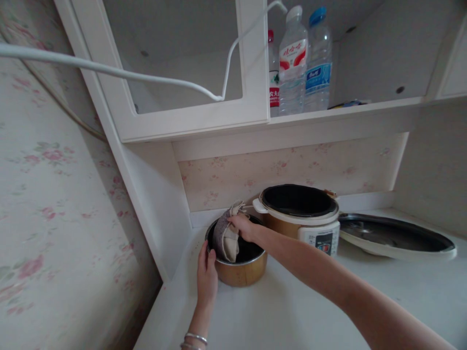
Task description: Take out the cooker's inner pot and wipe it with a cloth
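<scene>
A gold-sided inner pot (243,274) with a dark inside stands on the white counter. At its left rim is my left hand (206,271), gripping the edge with thumb and fingers. My right hand (242,226) reaches over the pot, closed around a grey and beige cloth (228,239) that hangs into it. The cloth's lower part rests against the inside wall on the left. Right behind the pot sits an electric pressure cooker (320,224) with its top uncovered. Its lid (396,236) lies upside down to the right.
A white cabinet door (197,121) and a shelf with several plastic bottles (293,63) overhang the counter (292,311). A white cable (146,77) crosses in front of the door. Flowered wallpaper (54,194) covers the left wall, beside a white side panel (156,194).
</scene>
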The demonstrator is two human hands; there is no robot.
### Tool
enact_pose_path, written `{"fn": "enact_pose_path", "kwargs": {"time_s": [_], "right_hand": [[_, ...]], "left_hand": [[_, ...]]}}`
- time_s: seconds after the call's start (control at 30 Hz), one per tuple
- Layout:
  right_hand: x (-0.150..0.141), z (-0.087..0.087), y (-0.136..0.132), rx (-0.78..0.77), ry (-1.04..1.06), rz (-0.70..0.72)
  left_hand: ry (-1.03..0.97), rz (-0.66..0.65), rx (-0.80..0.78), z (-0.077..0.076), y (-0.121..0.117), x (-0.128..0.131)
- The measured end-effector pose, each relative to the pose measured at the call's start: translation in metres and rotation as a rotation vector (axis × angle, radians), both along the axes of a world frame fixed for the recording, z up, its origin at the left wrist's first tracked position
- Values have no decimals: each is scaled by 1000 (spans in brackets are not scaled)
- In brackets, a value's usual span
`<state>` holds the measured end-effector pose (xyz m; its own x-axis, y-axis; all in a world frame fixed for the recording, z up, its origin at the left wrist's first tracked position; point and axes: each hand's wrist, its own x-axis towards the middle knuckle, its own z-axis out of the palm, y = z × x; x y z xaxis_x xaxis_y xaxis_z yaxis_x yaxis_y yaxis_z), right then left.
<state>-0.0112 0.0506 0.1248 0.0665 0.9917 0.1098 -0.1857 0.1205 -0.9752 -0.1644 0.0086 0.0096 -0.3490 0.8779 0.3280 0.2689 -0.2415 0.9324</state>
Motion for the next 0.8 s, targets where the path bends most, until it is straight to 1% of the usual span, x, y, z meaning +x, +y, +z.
{"fn": "enact_pose_path", "kwargs": {"time_s": [0.1,0.17,0.23,0.27,0.33,0.37,0.43,0.5,0.57,0.63,0.7,0.8], "right_hand": [[13,15,0,-74,21,139],[29,23,-14,-128,88,258],[50,29,-40,-190,173,361],[60,31,-56,-226,203,386],[81,30,-88,-295,234,384],[90,26,-103,-314,249,358],[108,13,-128,-314,298,268],[124,-8,-145,-280,369,159],[138,-31,-156,-275,428,60],[146,-52,-161,-297,451,-7],[145,-68,-162,-329,455,-53],[125,-87,-151,-330,450,-98]], "left_hand": [[2,0,3,-1,1,-1],[-2,6,12,-2,1,-1],[8,0,42,-3,0,-1],[16,-7,58,-3,-1,-2],[37,-20,71,-2,-2,-2],[47,-19,66,-3,-3,-2],[62,-8,50,-3,-3,-3],[62,-4,52,-4,-2,-3],[40,-2,57,-6,0,-3],[19,4,60,-7,1,-2],[15,3,65,-8,2,-2],[62,3,88,-8,1,-3]]}}
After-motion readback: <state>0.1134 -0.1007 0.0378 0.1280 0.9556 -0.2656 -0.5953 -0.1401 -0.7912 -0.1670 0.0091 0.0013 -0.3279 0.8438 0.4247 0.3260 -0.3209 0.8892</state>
